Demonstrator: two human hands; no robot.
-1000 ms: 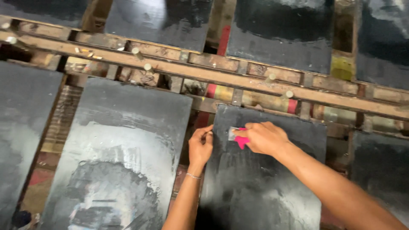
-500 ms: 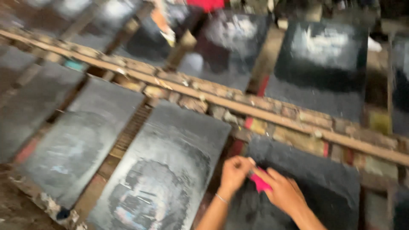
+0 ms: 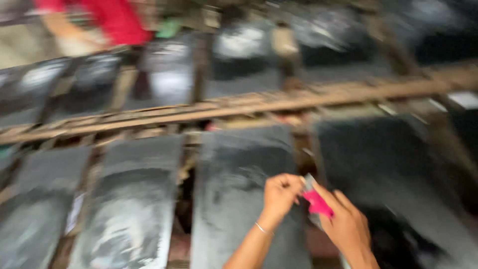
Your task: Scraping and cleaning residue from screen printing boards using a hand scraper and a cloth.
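Observation:
My right hand [image 3: 344,225] grips a small scraper with a pink handle [image 3: 316,202] and a short metal blade. My left hand [image 3: 280,194], with a thin bangle on the wrist, is curled beside the blade tip, its fingers pinched close to it. Both hands hover over the gap between two dark grey slabs: one [image 3: 239,189] under the left hand, one [image 3: 393,169] to the right. The picture is blurred, so whether the left fingers touch the blade is unclear.
More dark slabs [image 3: 129,209] lie in rows on a wooden frame. A long wooden rail [image 3: 239,110] crosses the middle. Further slabs lie beyond it. A person in a red top [image 3: 114,20] is at the far left.
The view has swung left and up, bringing the person in red into sight. My hands stay together on the scraper, now lower right in view.

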